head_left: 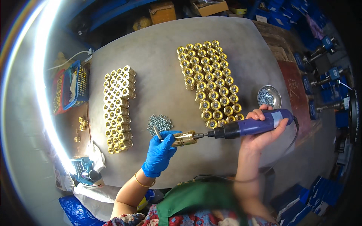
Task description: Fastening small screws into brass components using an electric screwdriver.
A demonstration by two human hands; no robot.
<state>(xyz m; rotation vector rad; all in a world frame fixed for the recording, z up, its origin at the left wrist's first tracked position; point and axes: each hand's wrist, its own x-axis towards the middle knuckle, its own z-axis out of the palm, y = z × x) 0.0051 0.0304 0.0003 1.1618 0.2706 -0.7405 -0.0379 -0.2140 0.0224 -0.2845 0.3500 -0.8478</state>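
My left hand, in a blue glove, is closed around a brass cylindrical fitting. A thin light-coloured rod sticks up from the same grip. Bare, my right hand wraps round a purple and black electric screwdriver, which lies level and points left. Its bit meets the right end of the fitting; the contact point is too small to make out. Just beyond my left hand lies a loose pile of small silvery nuts or similar parts.
Rows of brass fittings stand in a left block and a larger right block on the grey table. A metal bowl of small parts sits at right. Baskets flank the left edge; the tool's cord hangs right.
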